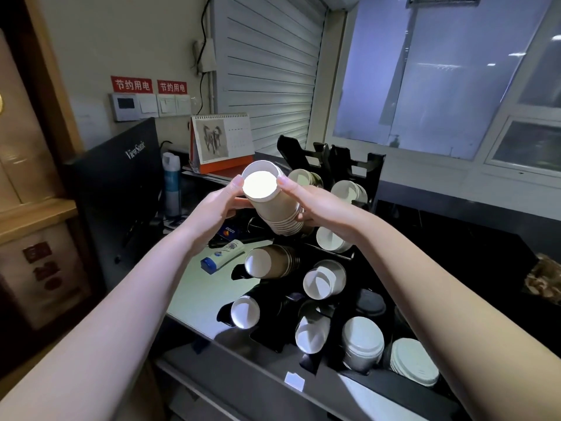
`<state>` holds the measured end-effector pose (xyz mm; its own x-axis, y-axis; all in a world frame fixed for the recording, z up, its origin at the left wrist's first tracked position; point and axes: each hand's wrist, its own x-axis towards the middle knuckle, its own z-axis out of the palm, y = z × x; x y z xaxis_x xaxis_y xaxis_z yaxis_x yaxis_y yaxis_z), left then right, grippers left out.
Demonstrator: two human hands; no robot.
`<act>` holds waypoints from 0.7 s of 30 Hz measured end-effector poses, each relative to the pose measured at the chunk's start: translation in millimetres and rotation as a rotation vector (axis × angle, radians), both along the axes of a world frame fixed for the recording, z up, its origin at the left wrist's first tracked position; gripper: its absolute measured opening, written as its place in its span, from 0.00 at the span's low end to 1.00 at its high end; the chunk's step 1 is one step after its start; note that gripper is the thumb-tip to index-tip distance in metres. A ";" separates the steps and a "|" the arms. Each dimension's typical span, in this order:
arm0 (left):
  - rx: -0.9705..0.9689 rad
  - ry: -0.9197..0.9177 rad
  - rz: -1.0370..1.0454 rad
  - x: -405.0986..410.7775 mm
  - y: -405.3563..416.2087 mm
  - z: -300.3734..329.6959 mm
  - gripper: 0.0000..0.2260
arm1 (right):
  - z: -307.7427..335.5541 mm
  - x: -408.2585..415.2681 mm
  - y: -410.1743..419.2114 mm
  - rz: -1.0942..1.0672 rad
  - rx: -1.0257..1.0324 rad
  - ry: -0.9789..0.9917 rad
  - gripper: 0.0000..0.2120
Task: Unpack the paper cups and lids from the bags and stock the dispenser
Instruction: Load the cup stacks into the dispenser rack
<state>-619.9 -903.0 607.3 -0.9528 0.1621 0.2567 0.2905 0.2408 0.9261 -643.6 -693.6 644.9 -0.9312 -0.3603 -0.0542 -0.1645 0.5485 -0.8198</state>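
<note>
Cup stack held between left hand and right hand.

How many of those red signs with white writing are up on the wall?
2. Both hang side by side on the wall above the light switches: the left red sign over the thermostat panel, the right red sign just beside it. No others show.

Both bare forearms reach forward and converge on a nested stack of brown paper cups. The left hand grips its left side, the right hand its right (fingers curled at the rim).
</note>
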 end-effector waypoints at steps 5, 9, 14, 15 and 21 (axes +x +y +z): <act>0.035 0.017 -0.006 -5.7 1.5 -2.3 0.48 | -0.7 -4.5 -0.3 0.007 0.023 0.070 0.58; 0.029 0.012 -0.018 -11.1 2.3 -7.0 0.46 | -4.5 -7.3 1.9 0.008 0.038 0.081 0.59; 0.031 -0.020 -0.017 -21.7 2.3 -18.1 0.34 | -11.0 -9.2 3.0 0.004 0.049 0.096 0.54; 0.026 -0.021 -0.009 -23.5 2.7 -19.6 0.32 | -11.8 -9.3 3.1 -0.001 0.054 0.095 0.54; -0.019 -0.086 0.055 -39.8 8.2 -45.5 0.19 | -25.3 -15.8 3.9 -0.061 0.164 0.128 0.36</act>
